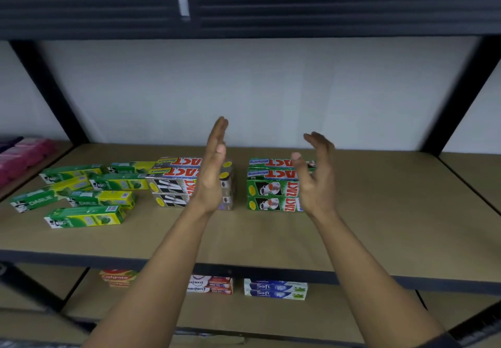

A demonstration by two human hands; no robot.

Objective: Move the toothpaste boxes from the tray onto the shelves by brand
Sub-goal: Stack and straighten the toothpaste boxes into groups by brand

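On the shelf, the Darlie boxes lie scattered flat toward the left edge; just beside them, near the middle, stands the left Zact stack; the right Zact stack sits apart to its right; the left hand is before the first stack's right end, the right hand before the second's; on the lower shelf, Colgate boxes, Pepsodent boxes and Safi boxes run left to right.

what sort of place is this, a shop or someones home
Most likely a shop or stockroom display, though it may be staged: a dark metal-framed rack with board shelves, and toothpaste sorted by brand, Darlie boxes beside Zact boxes, Safi boxes below.
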